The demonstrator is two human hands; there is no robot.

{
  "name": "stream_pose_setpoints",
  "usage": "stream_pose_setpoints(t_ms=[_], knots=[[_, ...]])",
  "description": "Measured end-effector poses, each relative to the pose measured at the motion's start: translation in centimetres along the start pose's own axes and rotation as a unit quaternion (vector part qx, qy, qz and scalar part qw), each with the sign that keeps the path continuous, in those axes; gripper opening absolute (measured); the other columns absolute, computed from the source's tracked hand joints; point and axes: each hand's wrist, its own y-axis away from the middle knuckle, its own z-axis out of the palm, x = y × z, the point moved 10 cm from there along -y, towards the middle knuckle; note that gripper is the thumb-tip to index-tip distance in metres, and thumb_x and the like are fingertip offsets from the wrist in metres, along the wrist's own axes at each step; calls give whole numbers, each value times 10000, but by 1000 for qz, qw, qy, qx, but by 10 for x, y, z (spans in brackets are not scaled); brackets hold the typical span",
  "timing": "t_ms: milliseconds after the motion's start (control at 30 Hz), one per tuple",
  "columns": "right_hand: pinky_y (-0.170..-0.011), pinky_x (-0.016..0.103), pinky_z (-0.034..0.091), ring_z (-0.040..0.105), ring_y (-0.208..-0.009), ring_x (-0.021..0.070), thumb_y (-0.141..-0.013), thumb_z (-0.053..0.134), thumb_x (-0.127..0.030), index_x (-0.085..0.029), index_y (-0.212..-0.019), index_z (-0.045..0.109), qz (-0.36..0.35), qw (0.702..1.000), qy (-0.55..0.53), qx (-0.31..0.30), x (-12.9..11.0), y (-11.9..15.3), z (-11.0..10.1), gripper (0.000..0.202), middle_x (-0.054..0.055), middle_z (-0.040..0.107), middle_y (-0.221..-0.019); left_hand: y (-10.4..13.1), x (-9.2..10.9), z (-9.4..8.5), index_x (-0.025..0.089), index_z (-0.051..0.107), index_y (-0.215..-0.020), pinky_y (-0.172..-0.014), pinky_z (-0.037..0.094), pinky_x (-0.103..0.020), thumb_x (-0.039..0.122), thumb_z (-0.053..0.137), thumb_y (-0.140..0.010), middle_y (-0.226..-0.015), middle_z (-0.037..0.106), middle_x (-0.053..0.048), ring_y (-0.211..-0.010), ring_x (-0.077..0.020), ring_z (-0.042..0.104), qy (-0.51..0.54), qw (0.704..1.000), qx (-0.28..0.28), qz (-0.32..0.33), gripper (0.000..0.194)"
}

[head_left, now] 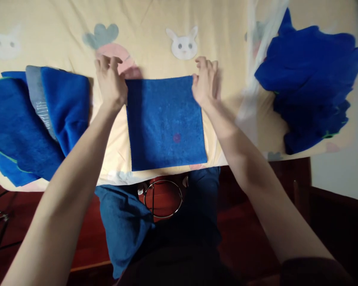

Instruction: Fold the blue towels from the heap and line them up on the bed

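A blue cloth (pixel 167 123) lies flat as a near square at the front edge of the covered table. At its far left corner is my left hand (pixel 111 81), its thumb side against the cloth and its other fingers bent and raised. My right hand (pixel 207 81) is at the far right corner in the same way, thumb at the cloth edge. Both hands look closed in a pinch on the corners.
Blue cloths (pixel 14 123) with a grey cloth (pixel 37 95) among them lie at the left. A crumpled blue heap (pixel 313 75) is at the right. The yellow sheet (pixel 149 24) hangs over the table edge, above my legs and a wire ring (pixel 163 217).
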Motion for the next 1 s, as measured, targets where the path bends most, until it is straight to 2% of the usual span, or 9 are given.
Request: stream_pose_setpoints(t_ms=[100, 167, 267, 333, 400, 500, 633, 800, 1000], knots=[[-1248, 567, 165, 216, -1517, 296, -1060, 357, -457, -160, -1529, 329, -109, 987, 112, 21, -31, 23, 21, 556, 99, 301, -1628, 27, 21, 30, 121, 422, -1462, -1242, 149, -539, 449, 491, -1005, -1602, 340, -103, -1492, -245, 223, -33, 991, -71, 105, 568], [-1242, 595, 159, 224, -1522, 293, -1066, 283, -481, -129, -1540, 324, -130, 981, 140, -17, -24, 32, 40, 592, 111, 317, -1623, 46, 16, 46, 122, 371, -1513, -1251, 103, -573, 503, 454, -997, -1635, 290, -103, -1538, -277, 145, -45, 985, -119, 120, 647], [-1225, 644, 125, 191, -1534, 313, -1068, 229, -478, -85, -1547, 321, -69, 983, 161, 45, 3, 42, 23, 626, 151, 312, -1622, 66, -7, 32, 100, 296, -1555, -1247, 70, -617, 515, 407, -1005, -1655, 232, -142, -1556, -310, 77, -69, 993, -73, 63, 699], [-1236, 622, 123, 188, -1536, 310, -1065, 276, -452, -101, -1542, 354, -77, 980, 165, 83, 0, 66, 5, 598, 145, 293, -1635, 91, -5, 15, 85, 282, -1560, -1257, 67, -606, 492, 382, -1015, -1668, 185, -148, -1559, -305, 47, -80, 993, -54, 66, 688], [-1245, 559, 192, 262, -1515, 277, -1059, 340, -407, -169, -1508, 440, -145, 977, 142, 68, -20, 109, 0, 518, 101, 349, -1618, 134, 16, 9, 93, 368, -1522, -1270, 125, -562, 468, 370, -1021, -1665, 211, -130, -1557, -289, 96, -67, 984, -103, 133, 626], [-1168, 490, 373, 471, -1380, 244, -1042, 427, -351, -232, -1342, 622, -224, 971, 83, -4, -45, 197, 8, 377, 60, 572, -1454, 223, 42, 13, 189, 519, -1426, -1256, 253, -505, 448, 403, -1012, -1599, 386, -72, -1504, -256, 296, -26, 949, -224, 221, 502], [-1069, 484, 454, 580, -1233, 268, -962, 597, -336, -232, -1230, 695, -217, 975, 53, -6, -36, 280, 12, 304, 76, 679, -1308, 291, 36, 0, 188, 554, -1388, -1216, 334, -495, 397, 517, -952, -1562, 440, -93, -1461, -284, 371, -9, 962, -195, 191, 484], [-1060, 478, 463, 598, -1203, 271, -841, 633, -168, -226, -1247, 697, -222, 974, 24, 41, -23, 289, 10, 415, 82, 684, -1295, 290, 24, -2, 225, 633, -1279, -1108, 434, -515, 186, 581, -802, -1431, 582, -83, -1318, -300, 519, -8, 979, -135, 155, 481], [-998, 429, 524, 632, -1114, 239, -694, 496, 7, -223, -1126, 754, -162, 967, -91, 175, -1, 284, 1, 553, 71, 733, -1151, 291, 8, -18, 201, 699, -1087, -1059, 476, -486, 86, 524, -730, -1226, 704, -85, -1186, -260, 605, 112, 988, 43, 98, 413]])
